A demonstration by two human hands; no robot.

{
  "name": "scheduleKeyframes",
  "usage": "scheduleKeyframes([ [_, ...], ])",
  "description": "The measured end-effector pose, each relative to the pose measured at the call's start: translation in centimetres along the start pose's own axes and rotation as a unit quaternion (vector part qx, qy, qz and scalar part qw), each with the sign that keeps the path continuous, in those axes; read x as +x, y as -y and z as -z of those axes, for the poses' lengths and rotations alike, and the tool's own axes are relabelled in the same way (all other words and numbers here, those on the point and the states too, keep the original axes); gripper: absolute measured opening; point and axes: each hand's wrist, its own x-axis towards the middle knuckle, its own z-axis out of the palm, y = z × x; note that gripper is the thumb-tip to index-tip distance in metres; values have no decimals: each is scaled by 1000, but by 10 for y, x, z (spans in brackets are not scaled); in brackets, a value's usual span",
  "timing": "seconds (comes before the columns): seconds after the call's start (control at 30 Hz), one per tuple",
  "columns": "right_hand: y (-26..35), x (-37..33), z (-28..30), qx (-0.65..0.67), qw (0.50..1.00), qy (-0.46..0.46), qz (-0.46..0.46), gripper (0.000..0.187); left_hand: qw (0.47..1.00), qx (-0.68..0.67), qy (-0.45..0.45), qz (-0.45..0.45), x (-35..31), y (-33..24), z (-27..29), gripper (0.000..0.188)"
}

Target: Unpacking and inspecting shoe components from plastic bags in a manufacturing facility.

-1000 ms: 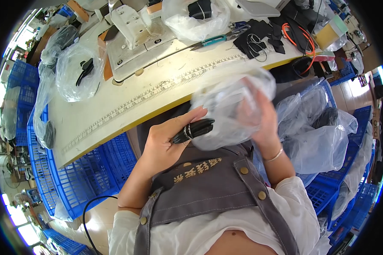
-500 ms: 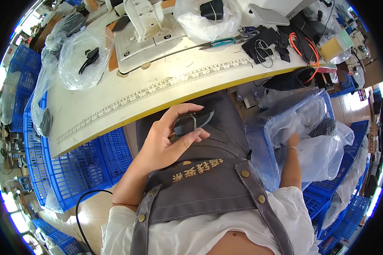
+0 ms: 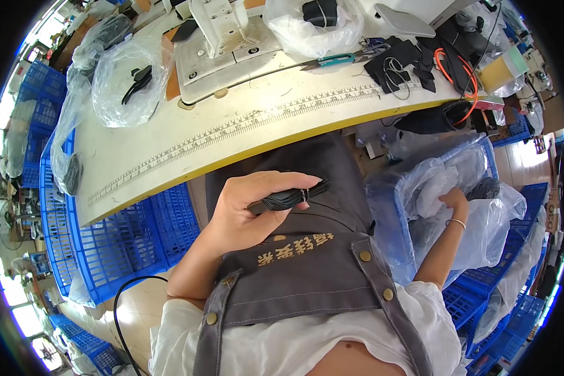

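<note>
Above my lap, my left hand (image 3: 244, 203) grips a bundle of thin black pieces (image 3: 288, 198) between thumb and fingers. A light band runs round the bundle. Off to the right, my right hand (image 3: 455, 199) reaches down into a blue crate (image 3: 402, 216) lined with clear plastic. Its fingers are curled on a crumpled clear plastic bag (image 3: 433, 191); the fingertips are partly hidden. Dark goods (image 3: 484, 188) show through the plastic beside that hand.
The white sewing table (image 3: 144, 144) with a printed ruler curves ahead. On it are a sewing machine (image 3: 216, 28), teal-handled scissors (image 3: 335, 61), black fabric scraps (image 3: 391, 66) and plastic bags (image 3: 122, 88) with black pieces. Blue crates (image 3: 128, 250) stand at left; an orange cord (image 3: 473, 91) hangs at right.
My left hand has turned and closed more around the black bundle, which now lies flatter. My right hand has shifted right and slightly up inside the lined crate, and is less blurred.
</note>
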Motion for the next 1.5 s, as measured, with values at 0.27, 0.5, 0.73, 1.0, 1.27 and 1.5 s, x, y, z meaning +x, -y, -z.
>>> scheduleKeyframes([
  [0.27, 200, -168, 72, 262, 827, -242, 434, 16, 989, -136, 11, 61, 0, -2, -3, 31],
  [0.5, 316, -253, 46, 327, 591, -146, 723, 36, 979, -138, -47, 146, -9, -3, -1, 38],
  [0.73, 337, -264, 28, 345, 590, -112, 722, 37, 925, -307, -171, 143, -6, 16, -7, 28],
  [1.0, 343, -257, 19, 231, 560, -289, 741, 31, 878, -408, -208, 138, -5, 29, -19, 26],
  [1.27, 340, -257, 21, 140, 554, -369, 733, 19, 882, -380, -172, 220, -7, 31, -14, 28],
  [1.5, 342, -258, 25, 230, 535, -247, 774, 24, 879, -378, -234, 169, -1, 21, -11, 21],
])
